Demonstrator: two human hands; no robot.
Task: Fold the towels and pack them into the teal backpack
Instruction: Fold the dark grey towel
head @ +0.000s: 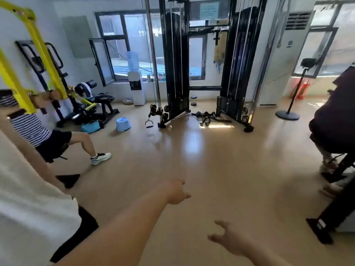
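A teal backpack (pixel 90 126) lies on the floor at the far left, beside a black exercise machine. A white towel (pixel 85 88) is draped over that machine's padded roller. My left hand (pixel 175 191) reaches forward over the wooden floor with loosely curled fingers and holds nothing. My right hand (pixel 227 239) is lower and nearer to me, fingers spread, also holding nothing. Both hands are blurred and far from the backpack and towel.
A person in a striped shirt (pixel 30 127) sits at a yellow machine on the left. A black cable machine (pixel 207 73) stands at centre back. A light blue stool (pixel 123 124), a water dispenser (pixel 136 87) and another person (pixel 334 120) at the right are also there.
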